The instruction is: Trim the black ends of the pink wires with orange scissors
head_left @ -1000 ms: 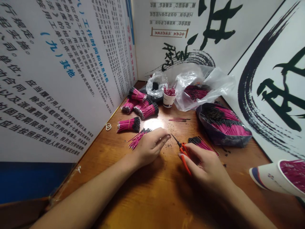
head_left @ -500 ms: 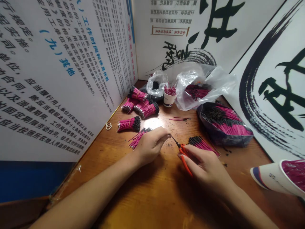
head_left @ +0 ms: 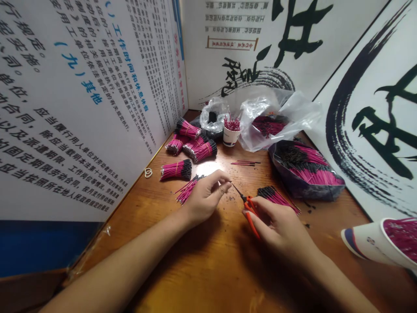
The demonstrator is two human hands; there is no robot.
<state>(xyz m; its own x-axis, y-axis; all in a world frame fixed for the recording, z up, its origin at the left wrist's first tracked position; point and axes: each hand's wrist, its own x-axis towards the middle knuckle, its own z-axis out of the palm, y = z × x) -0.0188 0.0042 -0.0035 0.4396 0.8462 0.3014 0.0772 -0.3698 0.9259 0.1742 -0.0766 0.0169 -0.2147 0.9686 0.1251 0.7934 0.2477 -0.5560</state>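
My right hand [head_left: 276,221] is wrapped round the orange handles of a pair of small scissors [head_left: 249,206]. Their dark, narrow tips point up and left, close to the fingertips of my left hand [head_left: 206,195]. That hand is closed in a pinch, and whatever lies between its fingers is too small and hidden to make out. Beside my left hand lies a loose pile of pink wires [head_left: 186,191] with black ends, partly covered by it. Another pile of pink wires with black ends [head_left: 276,198] rests just beyond my right hand.
Banded wire bundles [head_left: 176,169] lie at the left. A paper cup [head_left: 231,138] of pink pieces stands behind, near clear plastic bags [head_left: 257,134]. A dark bag [head_left: 306,191] holds more wires. At right a tilted cup [head_left: 368,241] is full of pink pieces. Panels enclose the table.
The fingers of my left hand have shifted slightly, the index finger lifting a little near the scissor tips. My right hand and the scissors have barely moved.
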